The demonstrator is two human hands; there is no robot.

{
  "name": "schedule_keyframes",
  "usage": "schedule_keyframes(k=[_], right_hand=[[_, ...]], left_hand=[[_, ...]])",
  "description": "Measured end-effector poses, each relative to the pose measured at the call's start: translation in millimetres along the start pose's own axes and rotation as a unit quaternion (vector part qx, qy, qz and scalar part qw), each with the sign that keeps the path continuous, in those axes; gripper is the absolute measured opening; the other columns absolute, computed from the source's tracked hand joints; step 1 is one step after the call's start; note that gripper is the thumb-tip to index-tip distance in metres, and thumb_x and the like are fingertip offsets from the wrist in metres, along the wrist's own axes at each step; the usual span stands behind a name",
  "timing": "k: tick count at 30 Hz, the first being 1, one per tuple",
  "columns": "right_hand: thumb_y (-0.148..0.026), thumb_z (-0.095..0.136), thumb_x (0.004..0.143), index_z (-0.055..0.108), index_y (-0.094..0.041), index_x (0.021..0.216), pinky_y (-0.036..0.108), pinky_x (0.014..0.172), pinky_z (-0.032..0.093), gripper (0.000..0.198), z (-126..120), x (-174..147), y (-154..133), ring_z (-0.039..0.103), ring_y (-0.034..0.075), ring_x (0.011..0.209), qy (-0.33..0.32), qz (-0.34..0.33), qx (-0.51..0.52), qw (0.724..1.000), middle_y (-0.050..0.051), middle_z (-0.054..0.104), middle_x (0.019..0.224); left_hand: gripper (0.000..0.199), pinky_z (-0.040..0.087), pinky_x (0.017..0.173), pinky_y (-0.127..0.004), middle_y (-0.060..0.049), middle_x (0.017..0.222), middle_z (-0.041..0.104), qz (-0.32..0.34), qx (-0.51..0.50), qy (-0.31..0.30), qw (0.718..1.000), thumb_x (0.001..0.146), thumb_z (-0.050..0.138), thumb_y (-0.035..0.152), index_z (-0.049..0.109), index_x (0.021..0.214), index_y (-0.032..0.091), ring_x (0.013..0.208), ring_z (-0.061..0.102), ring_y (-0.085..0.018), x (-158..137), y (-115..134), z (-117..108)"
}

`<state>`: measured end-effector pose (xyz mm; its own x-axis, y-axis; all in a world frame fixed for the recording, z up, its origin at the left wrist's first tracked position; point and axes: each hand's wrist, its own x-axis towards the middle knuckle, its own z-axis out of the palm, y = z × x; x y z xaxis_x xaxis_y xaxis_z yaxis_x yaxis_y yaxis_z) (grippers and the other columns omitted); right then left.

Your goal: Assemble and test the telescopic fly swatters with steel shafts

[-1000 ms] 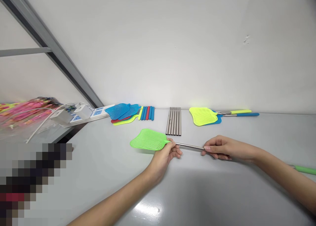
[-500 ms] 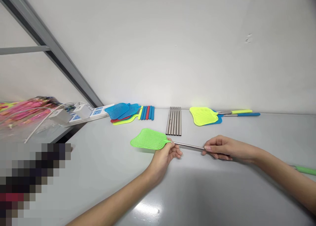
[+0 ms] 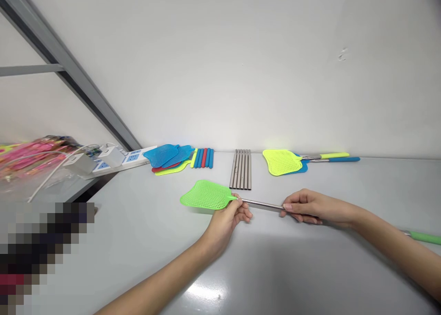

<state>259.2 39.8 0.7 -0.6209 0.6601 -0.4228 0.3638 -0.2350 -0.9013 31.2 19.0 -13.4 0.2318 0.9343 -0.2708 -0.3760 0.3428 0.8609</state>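
A green mesh fly swatter head joins a thin metal rod just above the grey table. My left hand pinches the joint between head and rod, with thumb on top. The rod's other end is gripped by my right hand, thumb and fingers closed; it has no coloured handle that I can see. Behind my hands lies a row of several metal tubes. A green handle with a metal tip lies by my right forearm, cut off by the frame edge.
Blue, red and yellow swatter heads are piled at the back left, beside several coloured handles. A yellow fly swatter overlaps a blue one at the back right. A power strip and bagged pink items are at far left.
The view has shifted slightly, so everything sits a little further left. Both hands keep the same hold on the swatter head and rod.
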Motion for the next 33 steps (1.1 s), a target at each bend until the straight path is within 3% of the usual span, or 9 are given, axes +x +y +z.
schedule_keyframes(k=[33], right_hand=[[-0.043, 0.047, 0.077, 0.06, -0.011, 0.086, 0.018, 0.036, 0.019, 0.035, 0.4, -0.9, -2.8, 0.027, 0.002, 0.039, -0.001, -0.001, -0.005, 1.0, -0.002, 0.044, 0.059]], left_hand=[[0.011, 0.04, 0.057, -0.027, -0.002, 0.066, 0.051, 0.0, -0.003, -0.001, 1.0, 0.071, 0.05, 0.023, 0.045, 0.068, 0.014, 0.058, 0.051, -0.012, 0.8, 0.0, -0.1]])
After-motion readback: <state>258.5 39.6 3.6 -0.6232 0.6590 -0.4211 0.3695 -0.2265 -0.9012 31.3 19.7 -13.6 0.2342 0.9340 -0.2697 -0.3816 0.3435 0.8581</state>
